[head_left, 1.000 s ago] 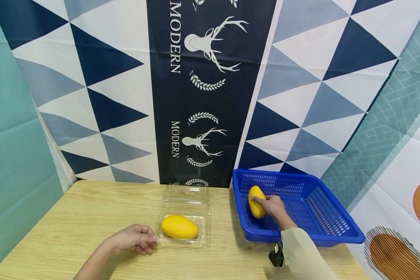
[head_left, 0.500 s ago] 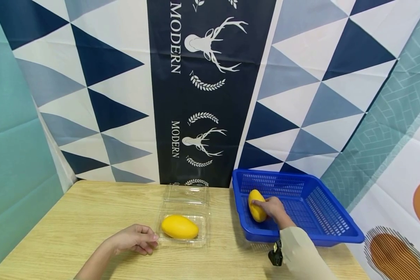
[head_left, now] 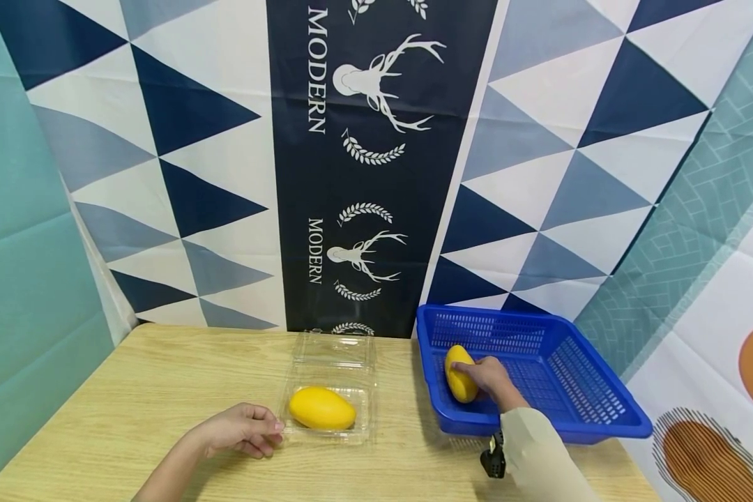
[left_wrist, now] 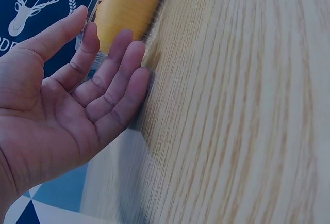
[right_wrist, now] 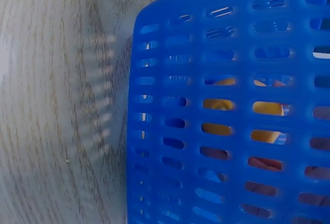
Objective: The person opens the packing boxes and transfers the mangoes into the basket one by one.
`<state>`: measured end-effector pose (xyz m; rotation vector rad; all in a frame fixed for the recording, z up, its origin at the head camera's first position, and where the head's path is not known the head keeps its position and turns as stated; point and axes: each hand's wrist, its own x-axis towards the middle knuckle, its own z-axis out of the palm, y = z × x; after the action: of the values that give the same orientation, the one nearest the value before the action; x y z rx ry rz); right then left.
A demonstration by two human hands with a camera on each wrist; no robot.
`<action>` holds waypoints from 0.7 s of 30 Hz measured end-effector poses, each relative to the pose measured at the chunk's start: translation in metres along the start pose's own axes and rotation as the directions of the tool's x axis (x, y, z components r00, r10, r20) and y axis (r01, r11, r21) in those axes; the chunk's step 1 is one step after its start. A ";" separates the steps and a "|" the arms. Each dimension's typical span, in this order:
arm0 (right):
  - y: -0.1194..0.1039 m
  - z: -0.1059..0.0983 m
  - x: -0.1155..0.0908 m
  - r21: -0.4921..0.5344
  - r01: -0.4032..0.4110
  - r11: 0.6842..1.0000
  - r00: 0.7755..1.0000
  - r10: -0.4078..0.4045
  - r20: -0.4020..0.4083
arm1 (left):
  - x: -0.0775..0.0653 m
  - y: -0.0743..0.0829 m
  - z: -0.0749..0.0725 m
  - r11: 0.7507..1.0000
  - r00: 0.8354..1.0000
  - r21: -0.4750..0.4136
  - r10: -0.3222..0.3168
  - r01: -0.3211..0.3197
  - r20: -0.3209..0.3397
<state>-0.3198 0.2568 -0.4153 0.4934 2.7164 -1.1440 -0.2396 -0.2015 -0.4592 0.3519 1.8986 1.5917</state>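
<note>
A yellow mango (head_left: 322,408) lies in the near half of a clear plastic clamshell container (head_left: 364,418), whose lid (head_left: 335,348) is folded back. My left hand (head_left: 241,430) is at the container's near left corner, pinching its edge between thumb and index finger; the other fingers curve loosely in the left wrist view. Inside the blue basket (head_left: 602,425), my right hand (head_left: 492,376) grips a second yellow mango (head_left: 457,383) near the left wall. In the right wrist view the basket wall (right_wrist: 242,69) hides most of that hand and mango; slivers show through the slots.
The wooden table (head_left: 182,376) carries the container left of centre and the basket at the right. A patterned wall cloth (head_left: 364,174) hangs directly behind the table. The basket's perforated walls stand around my right hand.
The mango in my right hand has moved slightly down and toward me inside the basket, mostly during the first half second. My left hand and the container have stayed in place.
</note>
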 end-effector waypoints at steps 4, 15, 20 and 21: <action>0.000 0.000 0.000 0.009 -0.001 1.000 1.000 0.001 0.000 | 0.000 0.000 0.000 1.000 1.000 -0.001 0.000 0.000 0.001; -0.001 -0.001 -0.003 0.002 -0.009 1.000 0.999 0.009 -0.044 | -0.001 0.001 0.002 1.000 1.000 0.002 -0.002 0.002 -0.005; -0.002 -0.003 -0.006 -0.036 -0.014 0.999 0.997 0.011 -0.080 | -0.001 0.001 0.002 1.000 1.000 0.007 -0.003 0.003 -0.011; -0.002 -0.003 -0.006 -0.044 -0.014 0.999 0.996 0.011 -0.084 | -0.001 0.001 0.002 1.000 1.000 0.007 -0.004 0.004 -0.012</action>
<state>-0.3147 0.2557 -0.4101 0.5634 2.7984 -1.0811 -0.2379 -0.1998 -0.4578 0.3423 1.9134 1.5879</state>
